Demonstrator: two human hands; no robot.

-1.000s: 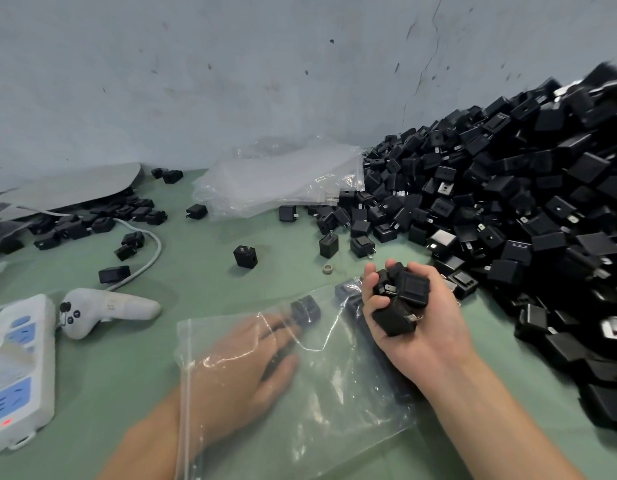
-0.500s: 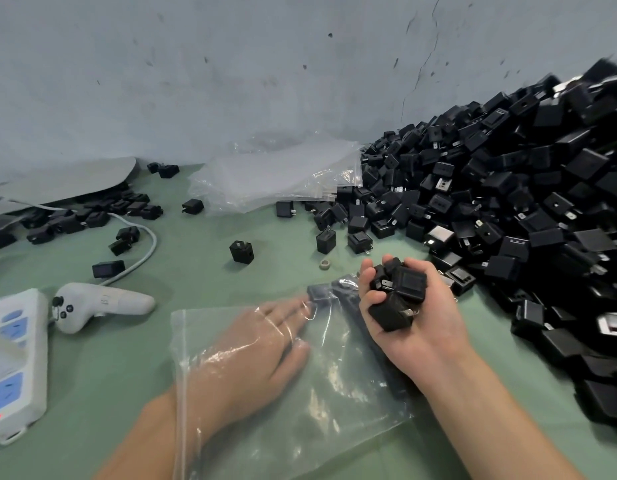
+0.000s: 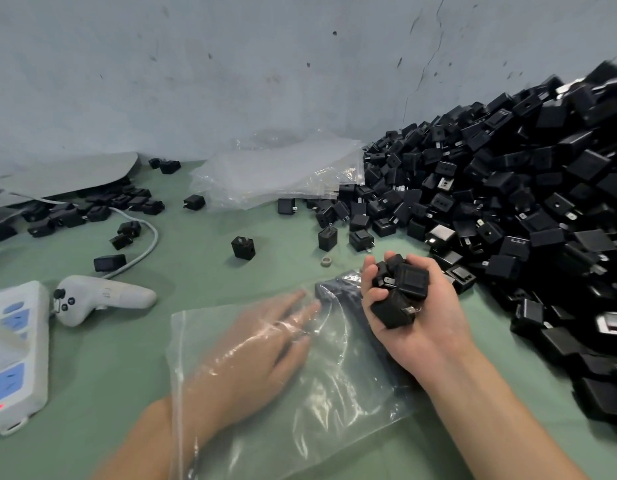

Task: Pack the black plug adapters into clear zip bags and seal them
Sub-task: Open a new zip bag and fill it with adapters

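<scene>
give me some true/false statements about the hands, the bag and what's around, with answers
1. The right hand grips several adapters. True.
2. The left hand rests outside the bag. False: it lies inside the bag, fingers straight.
3. The adapter pile is on the left. False: it is on the right, against the wall.
4. A white controller lies left of the bag. True.
5. The bag is sealed. False: it is open, with the left hand in it.

Two hands (image 3: 262,351) (image 3: 425,328), one controller (image 3: 103,296), one power strip (image 3: 17,351), countless adapters (image 3: 508,202)
</scene>
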